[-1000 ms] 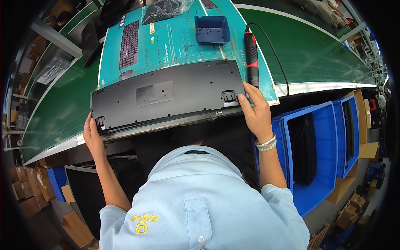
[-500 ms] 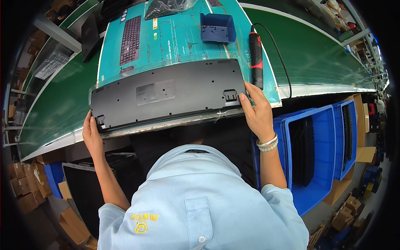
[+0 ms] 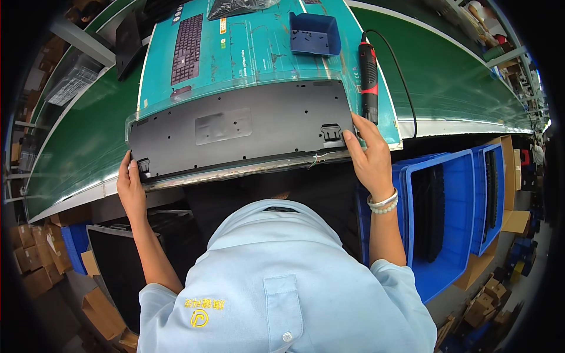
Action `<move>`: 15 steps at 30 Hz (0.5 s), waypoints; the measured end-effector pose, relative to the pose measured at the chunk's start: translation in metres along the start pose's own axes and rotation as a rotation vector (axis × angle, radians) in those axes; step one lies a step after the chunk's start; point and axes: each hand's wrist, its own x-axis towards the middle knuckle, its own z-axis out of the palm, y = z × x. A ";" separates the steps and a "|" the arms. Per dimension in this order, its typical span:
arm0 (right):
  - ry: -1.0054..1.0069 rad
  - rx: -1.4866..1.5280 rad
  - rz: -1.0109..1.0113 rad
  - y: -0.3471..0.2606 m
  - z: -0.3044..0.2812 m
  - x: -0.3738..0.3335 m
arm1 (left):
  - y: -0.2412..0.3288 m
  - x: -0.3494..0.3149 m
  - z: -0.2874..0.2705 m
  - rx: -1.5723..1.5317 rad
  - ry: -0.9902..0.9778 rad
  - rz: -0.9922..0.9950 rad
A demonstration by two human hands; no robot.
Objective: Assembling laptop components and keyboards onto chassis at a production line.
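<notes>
A black keyboard (image 3: 273, 126) lies underside up along the bench's near edge, its screw holes and two flip feet showing. My left hand (image 3: 130, 182) grips its left end, thumb on the near corner by one foot. At the right end my right hand (image 3: 371, 152) holds the edge, with the thumb near the other foot and the fingers along the side. Beyond the keyboard, a black and red electric screwdriver (image 3: 368, 76) with a cord rests to the right. A dark blue tray (image 3: 316, 47) with several small screws sits at the back.
A teal printed cardboard sheet (image 3: 253, 59) covers part of the green bench (image 3: 435, 70). At its far edge lies a clear plastic bag (image 3: 241, 7) with dark contents. Below right stand blue crates (image 3: 453, 235) with black panels; a dark bin (image 3: 118, 265) is below left.
The view has shifted slightly, moving the bench things a little right and up. Both hands keep their hold on the keyboard's ends.
</notes>
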 end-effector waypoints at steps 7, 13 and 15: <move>0.038 0.072 -0.020 -0.004 -0.002 0.011 | -0.010 0.007 -0.004 -0.116 0.007 0.001; 0.065 0.525 0.216 -0.035 -0.016 0.030 | 0.004 0.009 -0.009 -0.132 -0.073 -0.068; 0.067 0.552 0.215 -0.043 -0.020 0.035 | 0.021 0.005 -0.006 -0.009 -0.064 0.091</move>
